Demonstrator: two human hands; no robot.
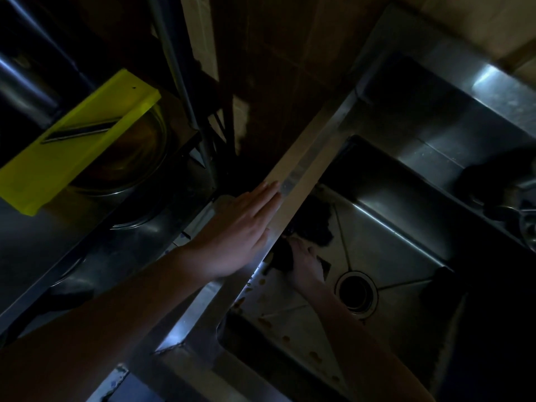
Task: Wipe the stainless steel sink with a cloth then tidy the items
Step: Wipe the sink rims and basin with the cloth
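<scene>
The stainless steel sink [406, 227] fills the right half of the dim head view, its round drain [356, 294] near the basin's middle. My left hand [237, 230] lies flat, fingers together, on the sink's left rim [301, 169] and holds nothing. My right hand [304, 264] is down inside the basin by the left wall, pressed on a dark cloth [311, 224] that spreads toward the basin's far left corner. Small brownish spots [264, 322] dot the basin floor close to the left wall.
A yellow-green slicer board [66, 137] with a blade rests over a metal bowl [139, 158] on the shelf at left. Dark items and a metal object [525, 216] sit on the sink's right ledge. A pipe [179, 74] runs down the tiled wall.
</scene>
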